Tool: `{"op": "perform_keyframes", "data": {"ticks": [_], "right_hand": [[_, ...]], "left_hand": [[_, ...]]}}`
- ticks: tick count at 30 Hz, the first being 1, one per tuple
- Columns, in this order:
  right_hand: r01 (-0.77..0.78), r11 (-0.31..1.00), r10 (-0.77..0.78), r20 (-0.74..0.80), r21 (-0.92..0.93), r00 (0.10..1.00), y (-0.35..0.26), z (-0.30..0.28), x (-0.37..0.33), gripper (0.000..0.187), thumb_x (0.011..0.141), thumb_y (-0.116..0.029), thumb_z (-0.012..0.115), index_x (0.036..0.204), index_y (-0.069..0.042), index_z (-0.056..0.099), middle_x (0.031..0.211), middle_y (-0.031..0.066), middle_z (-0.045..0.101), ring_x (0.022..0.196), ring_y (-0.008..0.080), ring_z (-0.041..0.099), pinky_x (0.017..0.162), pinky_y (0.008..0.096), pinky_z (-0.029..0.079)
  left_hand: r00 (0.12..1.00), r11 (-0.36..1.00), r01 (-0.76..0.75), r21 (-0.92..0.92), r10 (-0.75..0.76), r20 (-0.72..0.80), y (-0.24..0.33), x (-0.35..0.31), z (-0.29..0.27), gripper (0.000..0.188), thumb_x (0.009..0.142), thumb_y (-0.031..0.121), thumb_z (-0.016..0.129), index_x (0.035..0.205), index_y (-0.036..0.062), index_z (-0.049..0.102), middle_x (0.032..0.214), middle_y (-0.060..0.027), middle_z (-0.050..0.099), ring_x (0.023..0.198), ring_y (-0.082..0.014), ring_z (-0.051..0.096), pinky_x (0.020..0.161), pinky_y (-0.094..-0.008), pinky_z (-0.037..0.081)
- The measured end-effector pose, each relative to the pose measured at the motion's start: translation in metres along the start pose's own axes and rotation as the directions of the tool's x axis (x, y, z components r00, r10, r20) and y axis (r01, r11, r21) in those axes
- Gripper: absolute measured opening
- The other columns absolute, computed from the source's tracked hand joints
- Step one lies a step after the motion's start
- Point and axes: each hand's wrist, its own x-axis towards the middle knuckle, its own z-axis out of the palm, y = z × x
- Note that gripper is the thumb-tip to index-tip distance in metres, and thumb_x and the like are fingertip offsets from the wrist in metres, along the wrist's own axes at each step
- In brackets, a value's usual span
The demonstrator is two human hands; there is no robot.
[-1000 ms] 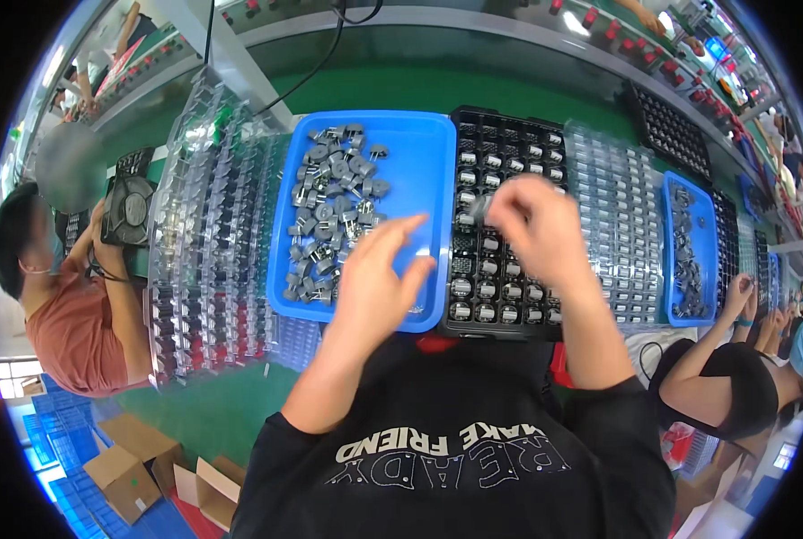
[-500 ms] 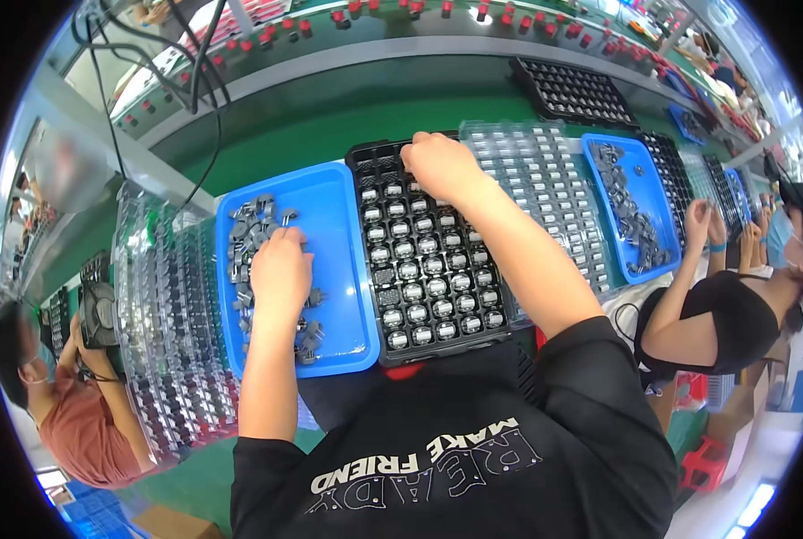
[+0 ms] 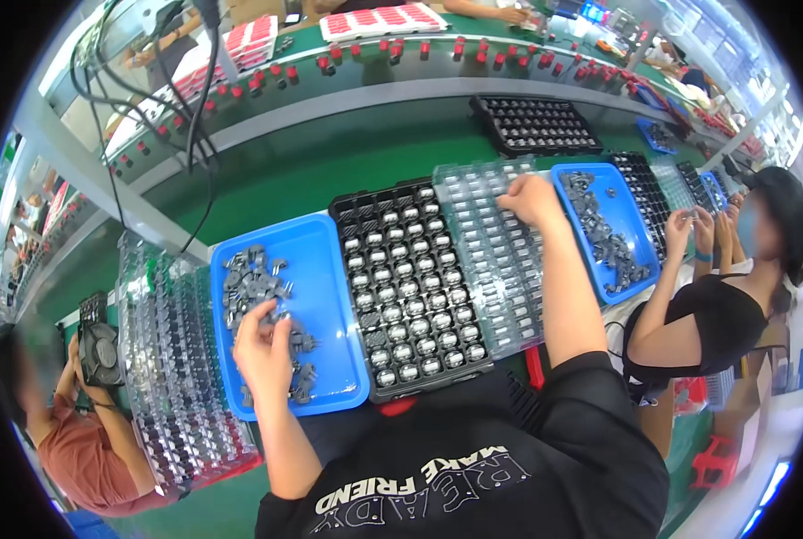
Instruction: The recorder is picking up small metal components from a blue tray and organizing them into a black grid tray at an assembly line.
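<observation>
My left hand [image 3: 265, 352] hovers over a blue tray [image 3: 337, 364] of loose grey parts [image 3: 253, 278] with metal prongs. Its fingers curl slightly and the thumb stands apart, with no part visible between them. Over a clear plastic blister tray [image 3: 498, 310] of small silver-white cylindrical parts, my right hand [image 3: 531, 199] has its fingertips pinched together; whatever they hold is hidden. Between the two trays lies a black compartment tray [image 3: 358, 310]. Most of its pockets hold silver-white parts, while several at the far left have none.
A second blue tray [image 3: 637, 269] of grey parts stands on the right, beside a co-worker [image 3: 711, 310]. Stacked clear trays [image 3: 172, 359] rise at the left, near another person [image 3: 87, 440]. Farther back are a black tray [image 3: 536, 126], a metal rail [image 3: 329, 94] and hanging cables [image 3: 190, 135].
My right hand has moved right, from the far end of the black tray onto the clear tray. My left hand has lifted off the grey parts, its thumb now apart. The whole view has shifted.
</observation>
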Motion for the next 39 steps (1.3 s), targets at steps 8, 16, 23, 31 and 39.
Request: {"op": "perform_keyframes", "data": {"ticks": [8, 16, 23, 31, 39], "right_hand": [[0.231, 0.909, -0.228, -0.049, 0.348, 0.972, 0.001, 0.007, -0.022, 0.015, 0.085, -0.015, 0.073, 0.096, -0.004, 0.074, 0.084, 0.0104, 0.075, 0.079, 0.0209, 0.072, 0.076, 0.0335, 0.055], [0.283, 0.934, -0.298, 0.041, 0.218, 0.954, 0.041, 0.017, -0.008, 0.024, 0.082, -0.006, 0.073, 0.106, -0.004, 0.073, 0.103, 0.0118, 0.074, 0.099, 0.0215, 0.069, 0.089, 0.0346, 0.054], [0.153, 0.921, -0.145, -0.049, 0.358, 0.988, -0.025, 0.004, -0.038, 0.018, 0.096, -0.008, 0.064, 0.112, -0.001, 0.067, 0.096, 0.0081, 0.073, 0.086, 0.0160, 0.068, 0.082, 0.0286, 0.055], [0.156, 0.322, -0.536, 0.044, 0.934, 0.843, -0.184, 0.007, -0.234, 0.025, 0.086, 0.012, 0.067, 0.111, 0.006, 0.065, 0.104, 0.0133, 0.071, 0.088, 0.0156, 0.069, 0.081, 0.0275, 0.057], [0.612, 0.313, -0.701, -0.258, 0.727, 0.665, -0.216, 0.013, -0.248, 0.029, 0.073, 0.005, 0.084, 0.100, 0.002, 0.074, 0.094, 0.0136, 0.073, 0.083, 0.0196, 0.071, 0.072, 0.0281, 0.057]], "left_hand": [[0.994, 0.731, 0.093, -0.676, -0.032, 0.102, -0.023, -0.038, -0.009, 0.039, 0.095, -0.002, 0.062, 0.133, -0.0025, 0.055, 0.123, -0.0113, 0.063, 0.088, -0.0124, 0.064, 0.077, -0.0235, 0.053], [0.918, 0.339, 0.357, -0.870, 0.045, 0.395, 0.019, -0.050, -0.011, 0.051, 0.096, 0.008, 0.067, 0.143, -0.0012, 0.048, 0.131, -0.0178, 0.061, 0.098, -0.0221, 0.070, 0.087, -0.0359, 0.059], [0.928, 0.363, 0.266, -0.893, 0.153, 0.339, 0.049, -0.059, -0.020, 0.042, 0.099, 0.017, 0.067, 0.134, -0.0016, 0.055, 0.123, -0.0162, 0.065, 0.097, -0.0188, 0.068, 0.088, -0.0364, 0.057], [0.933, 0.409, 0.222, -0.885, 0.176, 0.315, 0.050, -0.065, -0.022, 0.040, 0.097, 0.019, 0.070, 0.129, -0.0030, 0.059, 0.118, -0.0139, 0.067, 0.099, -0.0188, 0.067, 0.088, -0.0350, 0.056], [0.929, 0.405, 0.133, -0.905, 0.268, 0.256, 0.058, -0.071, -0.018, 0.035, 0.097, 0.005, 0.067, 0.130, -0.0053, 0.059, 0.119, -0.0101, 0.066, 0.108, -0.0152, 0.064, 0.096, -0.0307, 0.052]]}}
